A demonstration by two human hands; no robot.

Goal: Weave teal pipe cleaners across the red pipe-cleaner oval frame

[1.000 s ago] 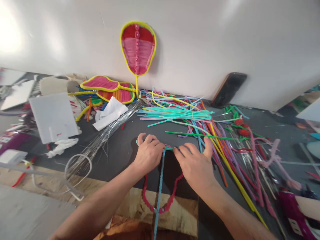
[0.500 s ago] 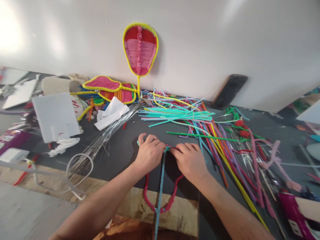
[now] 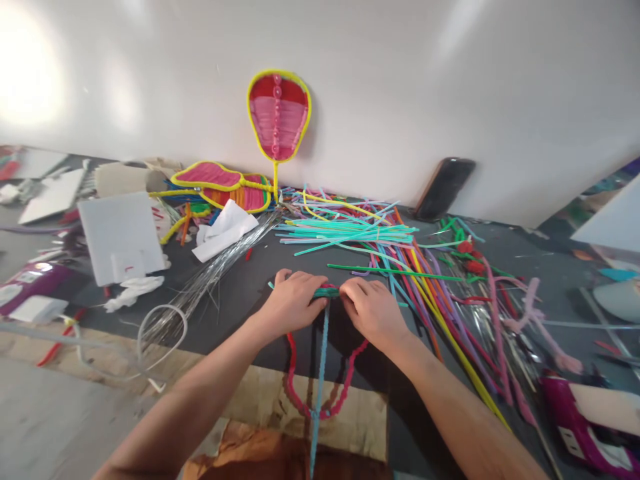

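Between my hands is a pipe cleaner frame, with a red-pink loop (image 3: 345,390) hanging toward me and a light blue stem (image 3: 320,373) running down its middle. My left hand (image 3: 295,299) is closed on the frame's far end, where teal and green pipe cleaner (image 3: 327,292) shows beside the fingers. A teal tip pokes out to the left of that hand. My right hand (image 3: 373,308) pinches the same end from the right, its fingertips close to the left hand's. What lies under the fingers is hidden.
Turquoise pipe cleaners (image 3: 350,231) lie behind my hands. A phone (image 3: 445,189) leans on the white wall. A yellow-rimmed pink fan shape (image 3: 279,117) stands at the back. Thin wires (image 3: 215,263) and a white cable (image 3: 163,310) lie left, a purple tool (image 3: 570,420) right.
My hands have drawn slightly apart, so more of the teal and green section shows between them. Both still hold the frame. The whole view has shifted slightly.
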